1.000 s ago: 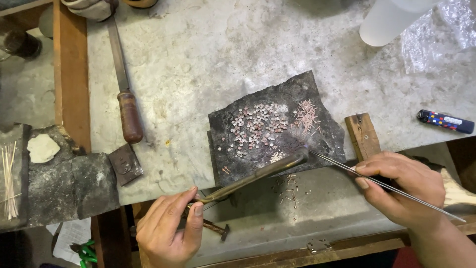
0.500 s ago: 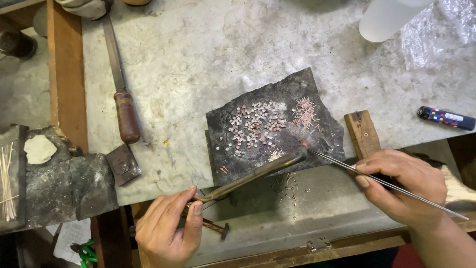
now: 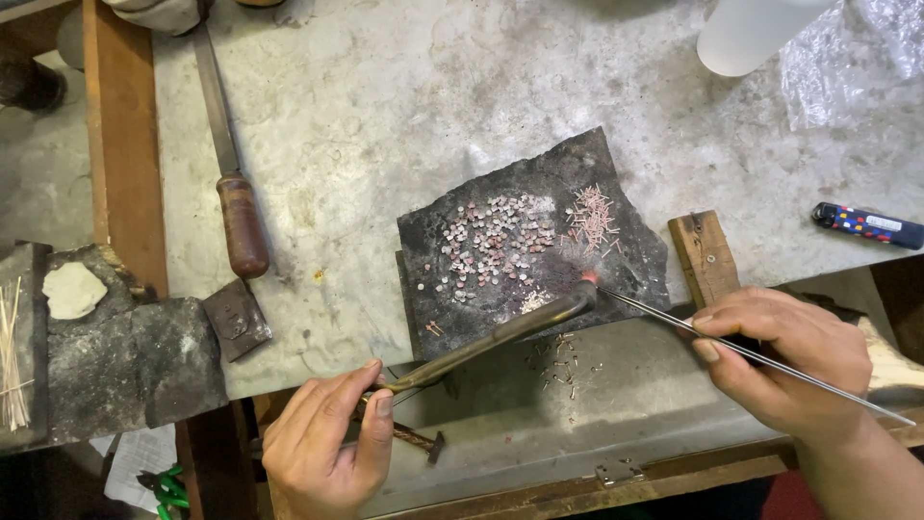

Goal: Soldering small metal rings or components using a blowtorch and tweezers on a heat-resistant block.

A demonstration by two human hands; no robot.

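Torch (image 3: 491, 339) in the closed left hand (image 3: 322, 448) points to two o'clock, its tip glowing at the slab's (image 3: 525, 241) lower edge. Right hand (image 3: 784, 361) pinches a rod (image 3: 770, 361) meeting that tip. Judging by this, heating is underway; many small pieces (image 3: 496, 236) lie unworked at twelve o'clock.

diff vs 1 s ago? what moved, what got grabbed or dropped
Little moved. A glow now shows at the torch tip, where the thin rod end meets it on the dark block. Left hand still grips the torch, right hand the rod; nothing grabbed or dropped. File and lighter unmoved.
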